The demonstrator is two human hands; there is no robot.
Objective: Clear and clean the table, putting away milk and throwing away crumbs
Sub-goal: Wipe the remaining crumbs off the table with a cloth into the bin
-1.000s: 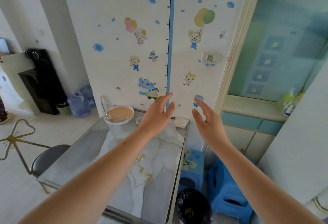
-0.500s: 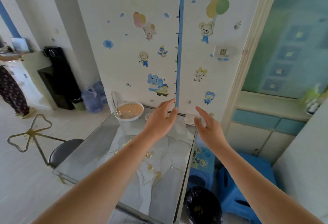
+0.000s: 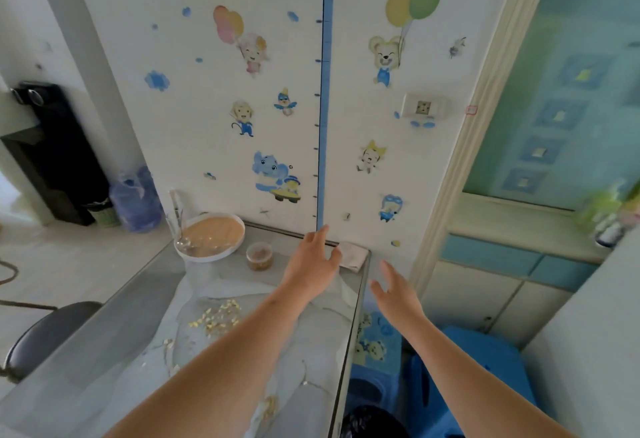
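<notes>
**Clerk:** Contents, left to right, please.

**Me:** Item 1: white bowl, far end of the table, holding a beige liquid. It may be the milk, but I cannot tell, and I see no carton. A glass with a utensil in it stands just beside the bowl.
Item 2: crumbs, 1 yellow scatter mid-table, with a few strays nearer me.
Item 3: small cup, brownish contents, just right of the bowl.

**Clerk:** And your hands?

**Me:** Item 4: my left hand, fingers straight and holding nothing, raised over the far right corner.
Item 5: cloth, folded, on that corner just beside my left thumb. Whether they touch, I cannot tell.
Item 6: bin, black-bagged, on the floor below the table's right edge.
Item 7: my right hand, fingers spread and holding nothing, out past the table's right edge.
Item 8: blue stool, on the floor to the right.

**Clerk:** Progress?

**Me:** By my reckoning, 0 steps are done. The bowl, glass and cup are not cleared, the crumbs are not binned, and the top is not wiped. The cloth looks like my first pick.
</notes>
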